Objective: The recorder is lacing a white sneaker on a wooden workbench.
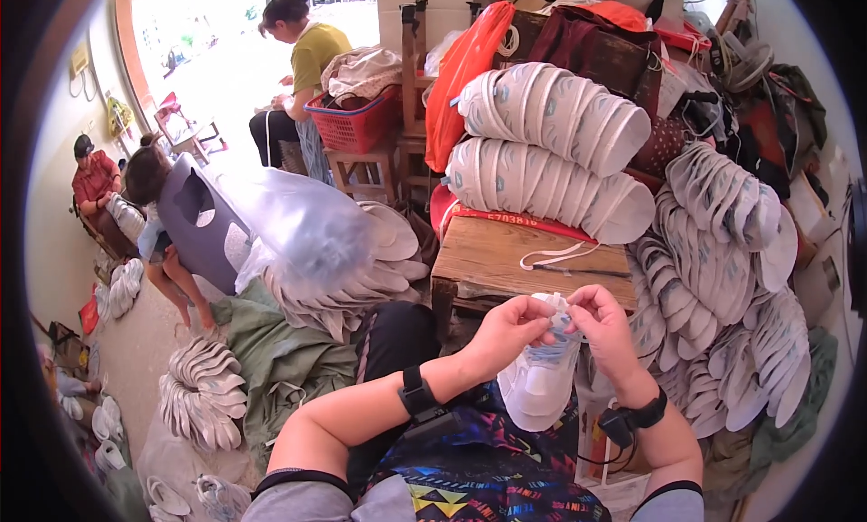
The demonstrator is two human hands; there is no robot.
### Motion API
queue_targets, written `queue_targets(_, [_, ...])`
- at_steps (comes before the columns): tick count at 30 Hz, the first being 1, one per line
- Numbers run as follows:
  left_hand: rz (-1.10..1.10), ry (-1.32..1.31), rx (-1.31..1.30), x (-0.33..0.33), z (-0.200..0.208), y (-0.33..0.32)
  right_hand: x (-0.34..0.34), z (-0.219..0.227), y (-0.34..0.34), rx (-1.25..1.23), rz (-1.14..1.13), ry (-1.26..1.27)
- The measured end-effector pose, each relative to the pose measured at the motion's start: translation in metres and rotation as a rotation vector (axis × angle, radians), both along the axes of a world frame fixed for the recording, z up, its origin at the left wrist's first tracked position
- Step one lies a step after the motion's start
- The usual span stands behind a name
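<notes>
A white sneaker (539,382) with blue-grey markings rests toe-down against my lap, in front of my dark patterned apron (479,468). Over its lace opening my two hands work close together. My left hand (517,330) is closed in a pinch of thumb and forefinger at the eyelets, on what looks like a white shoelace. Opposite it, my right hand (603,325) also pinches at the top of the lacing, its fingertips almost meeting the left ones. The lace itself is mostly hidden by the fingers. Just beyond, a loose white lace (555,255) lies on a wooden bench (488,260).
Two nested rows of white shoe uppers (551,183) stand on the bench. More stacked uppers (713,278) crowd the right side. A bulging plastic bag (307,224) and green cloth (280,341) lie left. Behind are a red basket (361,125) and a seated person (316,57).
</notes>
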State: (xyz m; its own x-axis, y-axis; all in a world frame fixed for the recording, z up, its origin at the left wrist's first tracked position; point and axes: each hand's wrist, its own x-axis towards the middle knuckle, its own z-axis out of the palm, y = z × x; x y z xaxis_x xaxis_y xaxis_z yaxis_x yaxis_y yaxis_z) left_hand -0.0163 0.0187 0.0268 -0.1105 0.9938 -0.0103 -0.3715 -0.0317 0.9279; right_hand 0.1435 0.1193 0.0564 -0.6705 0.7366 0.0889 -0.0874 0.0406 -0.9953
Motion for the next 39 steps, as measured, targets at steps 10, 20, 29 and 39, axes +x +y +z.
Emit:
queue_targets(10, [-0.083, -0.037, -0.014, 0.001, 0.002, -0.001, 0.000, -0.002, -0.001, 0.236, 0.014, -0.085])
queue_targets(20, [-0.037, -0.096, -0.053, 0.010, -0.003, 0.009, 0.010, 0.002, -0.019, 0.093, 0.049, -0.045])
queue_targets(29, [0.190, -0.260, -0.031, 0.004, 0.001, 0.017, -0.010, -0.022, -0.010, 0.315, -0.141, -0.116])
queue_targets(39, [0.179, -0.021, 0.013, 0.012, -0.005, 0.022, -0.009, -0.025, -0.008, -0.330, 0.000, 0.165])
